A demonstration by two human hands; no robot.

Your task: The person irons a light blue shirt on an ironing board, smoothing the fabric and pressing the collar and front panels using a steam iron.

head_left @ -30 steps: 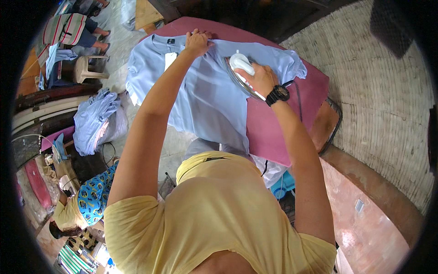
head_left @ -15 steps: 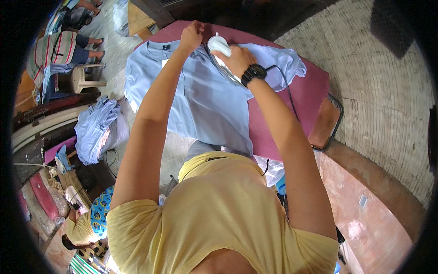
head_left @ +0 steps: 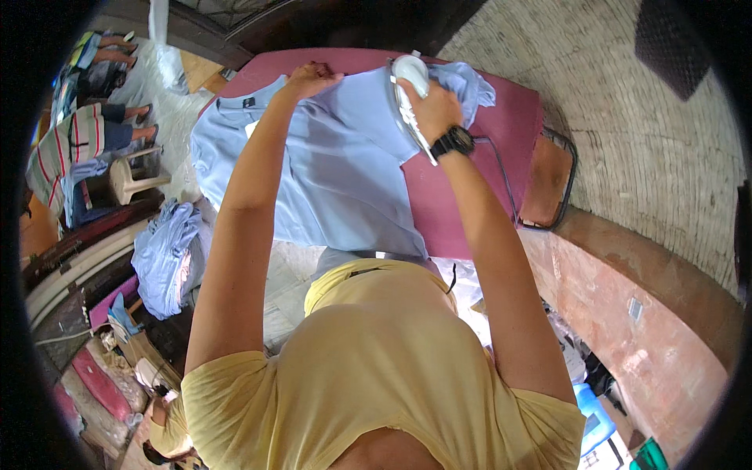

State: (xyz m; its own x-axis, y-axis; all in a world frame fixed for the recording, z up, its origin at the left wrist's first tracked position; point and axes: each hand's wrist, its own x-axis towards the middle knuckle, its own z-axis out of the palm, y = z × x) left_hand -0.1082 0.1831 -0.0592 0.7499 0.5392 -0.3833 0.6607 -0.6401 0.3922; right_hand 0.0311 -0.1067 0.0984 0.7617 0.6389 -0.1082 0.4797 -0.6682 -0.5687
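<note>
A light blue shirt (head_left: 337,188) lies spread over a maroon-covered ironing board (head_left: 509,113), its collar to the left and its lower part hanging over the near edge. My right hand (head_left: 435,111), with a black watch at the wrist, is closed around the handle of a white iron (head_left: 410,72). The iron stands on the shirt near the sleeve at the right, and its dark cord (head_left: 501,168) trails across the board. My left hand (head_left: 312,79) is at the far edge of the shirt, left of the iron, fingers stretched out over the cloth.
A heap of blue garments (head_left: 166,258) sits to my left, with a plastic stool (head_left: 135,176) beyond it. A metal frame (head_left: 568,176) sticks out at the board's right end. Other people are at the left, one in a striped garment (head_left: 66,153).
My right hand has moved the iron rightward along the shirt, toward the sleeve. My left hand has lowered onto the cloth and its fingers have straightened. The whole view has shifted a little.
</note>
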